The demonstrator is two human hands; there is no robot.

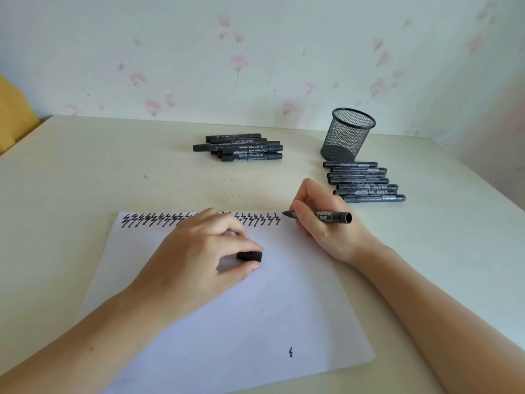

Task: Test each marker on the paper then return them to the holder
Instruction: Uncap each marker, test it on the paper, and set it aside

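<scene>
- The right hand (321,220) grips an uncapped black marker (321,216) like a pen, its chisel tip pointing left at the top right corner of the paper (233,322), just past the end of the zigzag row (199,219).
- The left hand (204,251) rests on the paper below that row, thumb and curled fingers pinching the marker's black cap (249,256).
- One small squiggle (290,351) sits alone near the paper's lower edge, between the two forearms.
- Just beyond the right hand lies a neat row of capped markers (365,181), and behind them stands the mesh holder (348,134), upright.
- Farther off, beyond the left hand, a looser pile of markers (241,147) lies on the table (85,172).
- Tiny ink specks (233,189) dot the table between the hands and that pile.
</scene>
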